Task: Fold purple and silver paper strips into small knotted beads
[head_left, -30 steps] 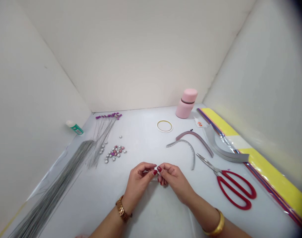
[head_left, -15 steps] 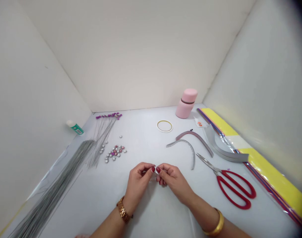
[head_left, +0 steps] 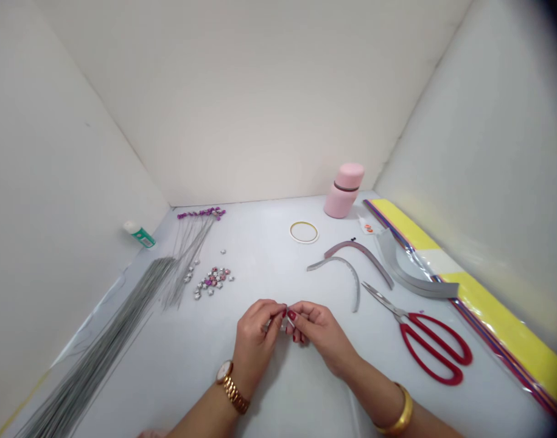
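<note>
My left hand [head_left: 259, 328] and my right hand [head_left: 318, 331] meet at the fingertips, low in the middle of the head view. Both are closed in a pinch on a small silvery paper strip [head_left: 290, 322], mostly covered by the fingers. Left of them lies a pile of small folded paper stars [head_left: 217, 278], silver, pink and purple. Two curved paper strip bundles, one grey [head_left: 349, 267] and one mauve [head_left: 367, 254], rest to the right. Red-handled scissors [head_left: 415, 331] lie beside my right forearm with their blades pointing up and left.
Grey wires [head_left: 109, 328] lie in a long bundle at left, near wires tipped with purple stars [head_left: 205, 213]. A glue stick [head_left: 140, 234] is by the left wall. Behind are a tape ring [head_left: 304, 232] and a pink flask [head_left: 343, 191]. Yellow paper packs [head_left: 488, 310] line the right wall.
My left wrist has turned, so the watch face now shows. The left fingers have shifted slightly at the strip, while my right hand has hardly moved.
</note>
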The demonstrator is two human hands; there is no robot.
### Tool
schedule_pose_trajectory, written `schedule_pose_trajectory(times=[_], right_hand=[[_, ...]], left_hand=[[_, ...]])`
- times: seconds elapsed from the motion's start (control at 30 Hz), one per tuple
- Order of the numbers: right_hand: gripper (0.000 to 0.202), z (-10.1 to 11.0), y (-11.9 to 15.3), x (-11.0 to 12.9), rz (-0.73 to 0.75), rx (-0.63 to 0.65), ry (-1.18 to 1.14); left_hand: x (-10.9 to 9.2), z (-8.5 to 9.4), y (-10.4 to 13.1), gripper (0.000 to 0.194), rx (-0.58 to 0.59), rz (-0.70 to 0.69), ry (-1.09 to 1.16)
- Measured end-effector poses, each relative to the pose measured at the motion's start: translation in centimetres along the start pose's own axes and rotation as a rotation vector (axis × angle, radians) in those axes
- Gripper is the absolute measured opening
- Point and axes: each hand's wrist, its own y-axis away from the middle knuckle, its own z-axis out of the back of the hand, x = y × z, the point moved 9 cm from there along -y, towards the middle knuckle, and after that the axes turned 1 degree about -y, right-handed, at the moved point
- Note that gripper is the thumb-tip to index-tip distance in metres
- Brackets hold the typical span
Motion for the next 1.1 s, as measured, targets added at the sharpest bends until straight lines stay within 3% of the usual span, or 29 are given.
schedule_pose_trajectory(times=[0.17,0.43,0.67,0.9,1.1], right_hand=[[0.024,0.2,-0.1,0.2,0.019,-0.022,-0.036],[0.021,0.4,-0.1,0.4,0.041,-0.048,-0.050],[0.023,0.5,-0.1,0.4,0.059,-0.055,-0.010],[0.022,0.3,-0.1,-0.4,0.035,-0.023,0.047],[0.021,0.3,0.0,-0.2,0.043,-0.022,0.068]], left_hand=[[0.0,-0.5,-0.2,0.017,0.044,-0.004,0.034],[2.0,-1.2,-0.2,0.019,0.043,0.154,0.222],[1.6,-1.7,-0.4,0.011,0.081,0.206,0.330],[2.8,-1.2,-0.1,0.013,0.001,0.269,0.261],[2.0,-0.2,-0.1,0.012,-0.044,0.172,0.113]])
